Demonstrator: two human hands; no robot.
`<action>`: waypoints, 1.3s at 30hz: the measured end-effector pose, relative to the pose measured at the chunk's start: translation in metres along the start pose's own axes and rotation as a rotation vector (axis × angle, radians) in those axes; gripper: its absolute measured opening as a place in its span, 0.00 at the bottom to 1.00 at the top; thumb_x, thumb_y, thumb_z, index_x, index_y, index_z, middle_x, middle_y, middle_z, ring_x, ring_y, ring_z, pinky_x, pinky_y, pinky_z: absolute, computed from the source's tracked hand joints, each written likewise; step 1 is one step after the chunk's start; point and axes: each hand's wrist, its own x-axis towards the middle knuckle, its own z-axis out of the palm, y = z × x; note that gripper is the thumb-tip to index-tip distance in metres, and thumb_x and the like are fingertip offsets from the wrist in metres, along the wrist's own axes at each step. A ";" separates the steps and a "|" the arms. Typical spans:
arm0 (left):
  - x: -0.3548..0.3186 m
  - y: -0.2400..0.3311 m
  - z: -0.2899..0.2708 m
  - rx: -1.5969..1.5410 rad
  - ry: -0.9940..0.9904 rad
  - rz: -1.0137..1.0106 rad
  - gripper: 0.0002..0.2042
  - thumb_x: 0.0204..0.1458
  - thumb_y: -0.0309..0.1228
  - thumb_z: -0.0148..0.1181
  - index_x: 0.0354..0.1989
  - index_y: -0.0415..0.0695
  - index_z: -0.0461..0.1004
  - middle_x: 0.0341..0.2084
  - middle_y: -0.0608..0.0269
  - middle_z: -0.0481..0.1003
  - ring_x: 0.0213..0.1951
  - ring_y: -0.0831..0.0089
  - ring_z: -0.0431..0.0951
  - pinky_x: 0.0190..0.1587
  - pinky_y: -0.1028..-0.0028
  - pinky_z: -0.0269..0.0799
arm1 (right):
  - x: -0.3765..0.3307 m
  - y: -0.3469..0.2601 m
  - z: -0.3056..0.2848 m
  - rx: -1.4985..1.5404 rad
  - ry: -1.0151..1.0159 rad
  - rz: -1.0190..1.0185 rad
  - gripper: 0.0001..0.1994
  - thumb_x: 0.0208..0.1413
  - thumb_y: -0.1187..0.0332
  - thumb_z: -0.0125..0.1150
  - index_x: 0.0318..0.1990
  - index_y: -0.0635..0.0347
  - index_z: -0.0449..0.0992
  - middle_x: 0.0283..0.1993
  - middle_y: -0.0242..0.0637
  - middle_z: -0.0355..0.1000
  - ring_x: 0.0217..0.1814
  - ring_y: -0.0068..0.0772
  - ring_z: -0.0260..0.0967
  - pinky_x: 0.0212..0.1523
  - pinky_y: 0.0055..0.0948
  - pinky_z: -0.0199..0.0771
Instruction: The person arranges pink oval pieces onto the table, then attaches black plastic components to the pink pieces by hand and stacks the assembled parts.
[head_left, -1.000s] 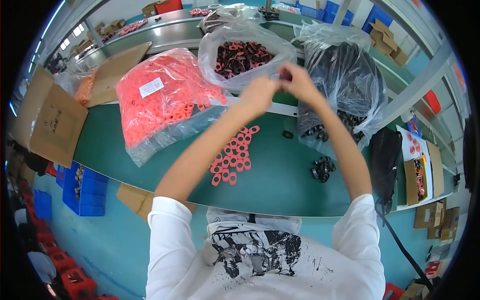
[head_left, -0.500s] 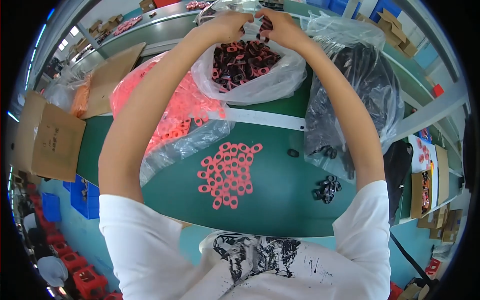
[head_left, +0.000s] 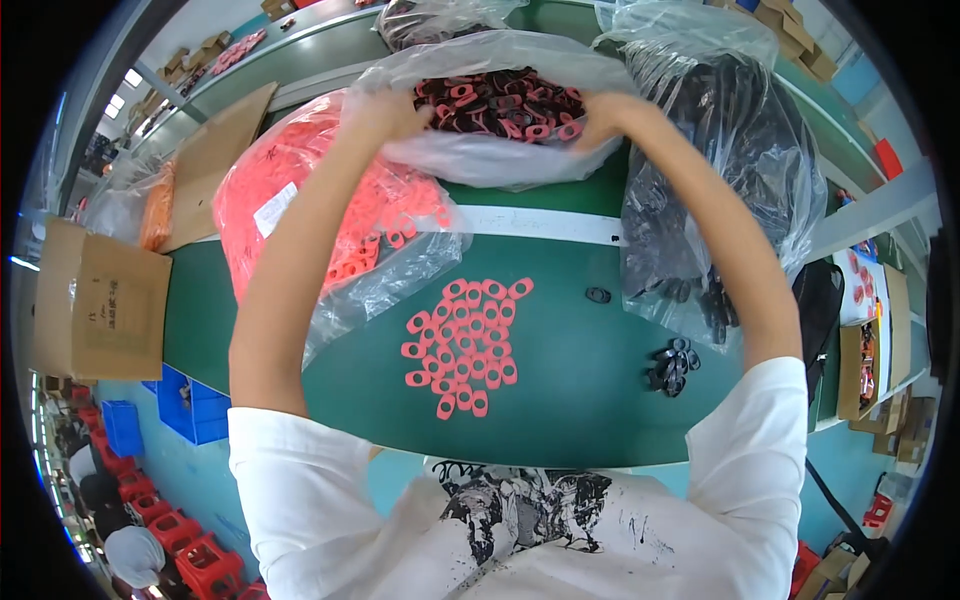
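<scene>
Both hands up top: left hand [head_left: 385,112] and right hand [head_left: 607,112], fingers pinching middle bag [head_left: 500,160] rim. Pink rings [head_left: 463,345] loose on desk [head_left: 570,400].

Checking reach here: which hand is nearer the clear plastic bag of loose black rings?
Right. The right hand grips the middle bag beside the black-ring bag; the left hand is across it.

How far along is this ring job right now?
Done: the middle bag holds mixed black and red rings. In hand: left hand and right hand grip its rim. Left: loose red rings and black rings lie on the table.
</scene>
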 end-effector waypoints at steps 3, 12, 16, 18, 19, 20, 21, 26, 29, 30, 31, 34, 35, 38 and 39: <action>-0.004 -0.020 -0.043 0.072 -0.127 -0.044 0.31 0.56 0.55 0.48 0.59 0.42 0.70 0.56 0.40 0.70 0.59 0.41 0.67 0.61 0.60 0.66 | -0.018 0.015 -0.038 -0.124 -0.154 0.190 0.32 0.37 0.41 0.68 0.45 0.57 0.82 0.58 0.46 0.72 0.61 0.49 0.69 0.59 0.46 0.68; -0.075 -0.049 0.014 0.266 0.409 0.406 0.19 0.51 0.36 0.51 0.50 0.44 0.75 0.45 0.47 0.78 0.49 0.46 0.77 0.53 0.54 0.72 | -0.079 0.009 -0.008 -0.236 0.035 -0.057 0.30 0.41 0.67 0.61 0.59 0.53 0.70 0.62 0.47 0.67 0.68 0.54 0.59 0.65 0.64 0.56; -0.039 -0.089 -0.009 0.289 0.161 -0.004 0.15 0.50 0.32 0.52 0.44 0.43 0.77 0.41 0.48 0.79 0.46 0.49 0.79 0.49 0.54 0.74 | -0.028 0.022 -0.035 -0.179 0.494 0.061 0.15 0.51 0.73 0.53 0.46 0.63 0.77 0.45 0.51 0.77 0.50 0.52 0.75 0.49 0.44 0.76; -0.044 -0.070 -0.035 0.162 0.101 -0.069 0.14 0.48 0.32 0.54 0.42 0.43 0.78 0.41 0.48 0.79 0.45 0.50 0.79 0.48 0.54 0.74 | -0.035 0.054 -0.094 -0.135 0.670 0.152 0.13 0.55 0.70 0.54 0.46 0.64 0.77 0.42 0.49 0.78 0.47 0.50 0.76 0.47 0.41 0.76; -0.039 -0.028 -0.066 0.144 0.151 0.005 0.13 0.48 0.33 0.54 0.39 0.42 0.79 0.40 0.47 0.79 0.45 0.49 0.79 0.49 0.53 0.74 | -0.034 0.101 -0.099 -0.156 0.802 0.174 0.11 0.51 0.72 0.56 0.41 0.64 0.77 0.41 0.50 0.76 0.46 0.51 0.74 0.46 0.42 0.75; -0.040 0.000 -0.087 0.131 0.206 0.054 0.12 0.48 0.33 0.54 0.37 0.41 0.80 0.39 0.46 0.79 0.45 0.49 0.79 0.49 0.52 0.74 | -0.035 0.134 -0.106 -0.180 0.951 0.173 0.09 0.46 0.74 0.59 0.36 0.64 0.77 0.39 0.51 0.74 0.45 0.52 0.73 0.45 0.44 0.74; -0.054 0.006 -0.081 0.157 0.173 0.025 0.11 0.48 0.33 0.54 0.32 0.41 0.81 0.38 0.43 0.79 0.43 0.48 0.80 0.48 0.52 0.74 | -0.034 0.124 -0.105 -0.176 0.957 0.167 0.09 0.46 0.74 0.59 0.36 0.64 0.77 0.39 0.51 0.74 0.45 0.52 0.73 0.45 0.44 0.74; -0.086 -0.010 -0.044 0.234 0.178 0.186 0.11 0.47 0.31 0.55 0.35 0.41 0.80 0.37 0.44 0.79 0.44 0.47 0.78 0.49 0.52 0.72 | -0.064 0.069 -0.085 -0.255 0.830 0.042 0.11 0.44 0.76 0.55 0.37 0.61 0.79 0.41 0.51 0.75 0.47 0.57 0.73 0.49 0.47 0.74; -0.110 0.002 -0.043 0.153 0.269 0.267 0.14 0.48 0.29 0.55 0.44 0.40 0.77 0.42 0.45 0.77 0.48 0.48 0.76 0.52 0.53 0.70 | -0.099 0.034 -0.071 0.050 1.180 0.058 0.15 0.45 0.78 0.53 0.41 0.61 0.78 0.43 0.50 0.74 0.49 0.55 0.72 0.50 0.48 0.73; -0.121 0.015 -0.041 0.071 0.455 0.355 0.17 0.49 0.27 0.55 0.48 0.39 0.74 0.46 0.45 0.75 0.51 0.48 0.74 0.53 0.54 0.69 | -0.115 0.030 -0.064 0.046 1.152 0.092 0.15 0.45 0.78 0.53 0.41 0.61 0.78 0.43 0.50 0.74 0.49 0.55 0.72 0.50 0.48 0.73; -0.139 0.034 -0.043 -0.066 0.512 0.418 0.19 0.49 0.26 0.57 0.51 0.39 0.71 0.49 0.46 0.73 0.53 0.49 0.72 0.54 0.54 0.69 | -0.131 0.025 -0.055 0.203 1.296 -0.049 0.16 0.46 0.78 0.52 0.44 0.60 0.77 0.45 0.51 0.74 0.51 0.54 0.72 0.52 0.47 0.72; -0.218 0.124 -0.032 -0.500 0.464 0.539 0.22 0.48 0.27 0.61 0.53 0.38 0.68 0.54 0.45 0.69 0.56 0.49 0.69 0.57 0.54 0.66 | -0.224 -0.005 -0.023 0.917 0.927 -0.115 0.20 0.50 0.70 0.59 0.53 0.58 0.73 0.51 0.58 0.71 0.58 0.44 0.69 0.62 0.41 0.63; -0.241 0.157 -0.019 -0.569 0.396 0.605 0.22 0.48 0.28 0.61 0.53 0.38 0.68 0.54 0.44 0.69 0.57 0.49 0.69 0.59 0.55 0.65 | -0.253 -0.015 0.000 0.872 0.974 -0.094 0.16 0.54 0.70 0.57 0.50 0.63 0.74 0.48 0.52 0.74 0.52 0.44 0.73 0.55 0.37 0.69; -0.293 0.210 0.029 -0.674 0.288 0.595 0.24 0.48 0.30 0.62 0.55 0.39 0.67 0.57 0.44 0.66 0.59 0.46 0.66 0.61 0.56 0.63 | -0.300 -0.046 0.081 0.792 0.902 -0.011 0.16 0.58 0.70 0.58 0.52 0.67 0.71 0.52 0.45 0.73 0.54 0.43 0.72 0.56 0.32 0.68; -0.292 0.214 0.041 -0.679 0.292 0.589 0.24 0.48 0.30 0.62 0.55 0.39 0.67 0.57 0.44 0.66 0.59 0.46 0.66 0.61 0.56 0.63 | -0.318 -0.049 0.110 0.730 0.876 0.018 0.21 0.56 0.67 0.61 0.56 0.63 0.70 0.58 0.47 0.68 0.60 0.45 0.67 0.60 0.34 0.64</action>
